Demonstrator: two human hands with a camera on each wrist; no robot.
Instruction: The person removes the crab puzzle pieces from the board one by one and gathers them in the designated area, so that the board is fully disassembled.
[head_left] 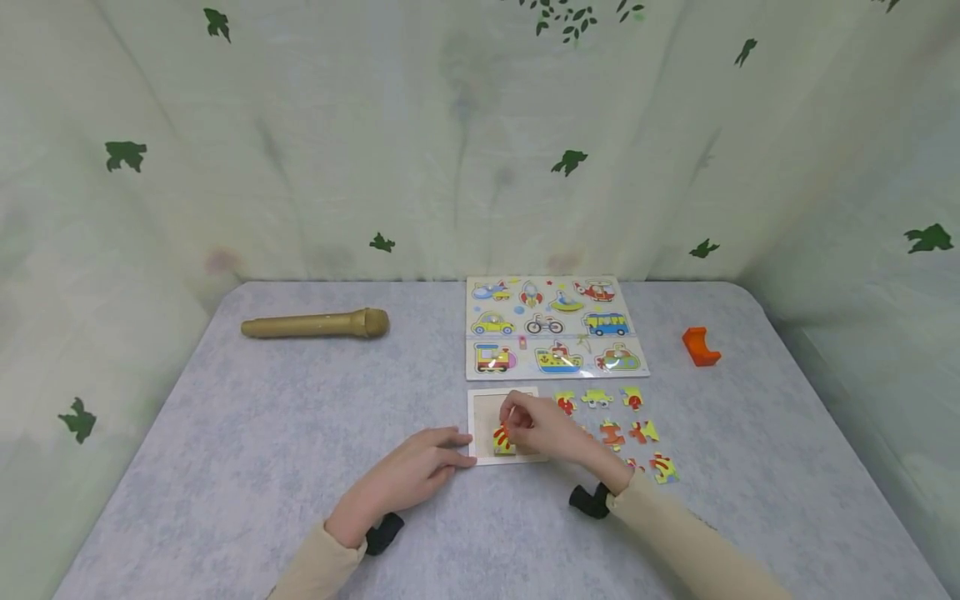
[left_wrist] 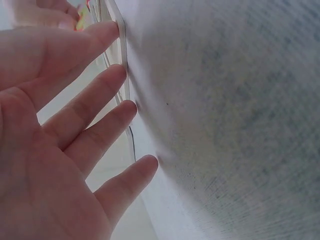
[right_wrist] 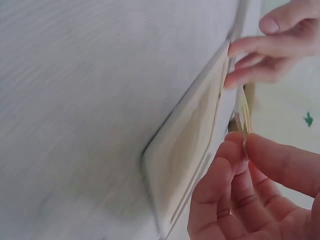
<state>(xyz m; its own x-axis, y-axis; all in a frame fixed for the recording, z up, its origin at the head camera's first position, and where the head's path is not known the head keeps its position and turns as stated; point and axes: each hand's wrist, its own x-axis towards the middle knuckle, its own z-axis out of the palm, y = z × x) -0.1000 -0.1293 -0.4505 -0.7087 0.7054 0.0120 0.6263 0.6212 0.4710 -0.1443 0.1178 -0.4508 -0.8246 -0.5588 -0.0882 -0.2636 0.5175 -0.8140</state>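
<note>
A small square puzzle tray (head_left: 471, 415) with a white rim lies before me. Over it, my right hand (head_left: 551, 429) pinches a yellow-and-red puzzle piece (head_left: 502, 442) between thumb and fingertips. The right wrist view shows that thin piece (right_wrist: 243, 120) edge-on, apart from the tray floor. My left hand (head_left: 416, 471) touches the tray's left edge with extended fingers. Its spread fingers are plain in the left wrist view, some against the tray's side. Several loose jigsaw pieces (head_left: 612, 433) lie to the right, partly hidden by my right hand and forearm.
Behind the tray lies a larger vehicle picture puzzle board (head_left: 555, 340). A gold microphone-shaped object (head_left: 315, 325) rests at the back left. An orange curved block (head_left: 701, 347) sits at the right. A pale curtain (head_left: 420, 150) with green leaf shapes hangs behind the table.
</note>
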